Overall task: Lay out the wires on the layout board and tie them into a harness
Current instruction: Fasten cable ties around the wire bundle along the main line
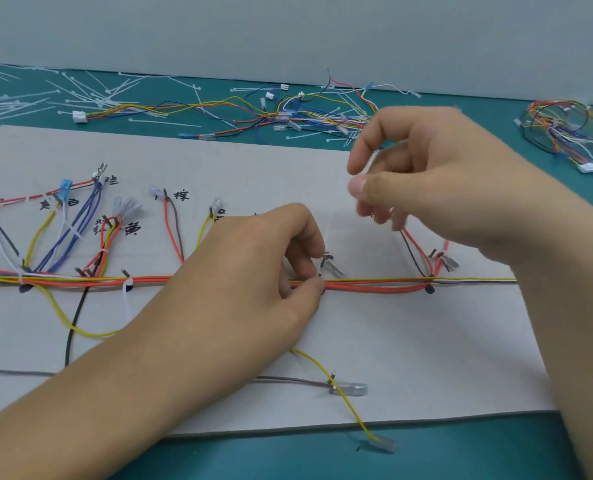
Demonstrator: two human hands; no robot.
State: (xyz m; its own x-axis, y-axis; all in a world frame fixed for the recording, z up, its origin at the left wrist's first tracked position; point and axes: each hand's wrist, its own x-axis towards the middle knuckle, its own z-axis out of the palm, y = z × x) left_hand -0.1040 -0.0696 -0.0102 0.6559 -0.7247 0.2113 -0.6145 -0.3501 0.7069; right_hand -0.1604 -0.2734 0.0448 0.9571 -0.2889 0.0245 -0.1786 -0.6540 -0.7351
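Wires (374,285) in orange, red, yellow and grey run side by side in one straight horizontal trunk across the middle of the pale grey layout board (409,341), which lies flat on a teal table (461,452). Short branches rise from the trunk to clear and blue terminals beside handwritten labels (180,195). Dark pegs (428,289) stand along the line. A white cable tie (127,287) already cinches the wires left of centre, its tail hanging down the board. The left hand (253,271) rests on the board with thumb and forefinger curled tight, pinching the trunk just beside a peg near its midpoint. The right hand (426,174) hovers above the board, clear of the trunk; its thumb and forefinger pinch a pale strip (367,164), too blurred to name, while the other fingers curl loosely beneath. A yellow wire (343,403) trails off the near edge of the board, ending in a clear terminal on the table. Beyond the board lie scattered loose ties (80,91), spare wiring (288,112) and, far right, a coiled harness (572,133).
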